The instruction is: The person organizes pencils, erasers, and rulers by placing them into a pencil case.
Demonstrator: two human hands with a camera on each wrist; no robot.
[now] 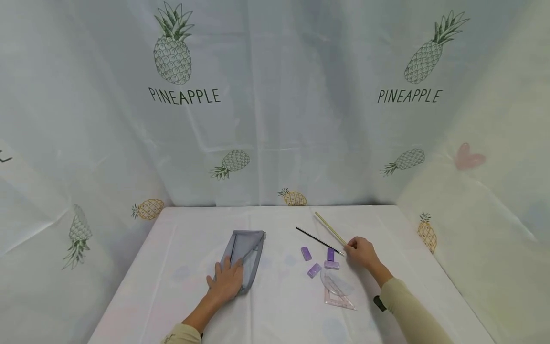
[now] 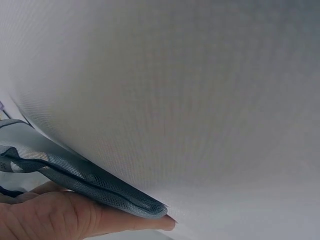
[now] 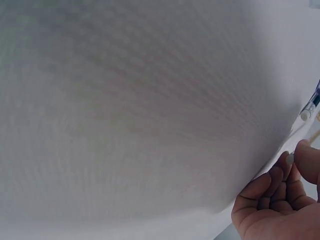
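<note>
My left hand (image 1: 227, 283) rests spread on a grey mesh zip pencil case (image 1: 253, 251) lying on the table. In the left wrist view the pencil case's dark edge (image 2: 100, 190) runs above a straight finger. At the right, my right hand (image 1: 363, 253) pinches the near end of a yellow pencil (image 1: 328, 227) between thumb and fingers. A pale pencil end (image 3: 291, 158) shows between those fingertips in the right wrist view. A black pencil (image 1: 315, 236) lies just left of the hand, its near end close to the fingers.
Several purple erasers (image 1: 314, 270) lie scattered left of the right hand. Nearer the front, a clear protractor (image 1: 328, 282) overlaps a clear set square (image 1: 337, 301). The white table (image 1: 283, 310) meets pineapple-printed cloth (image 1: 296, 119) at its back and sides.
</note>
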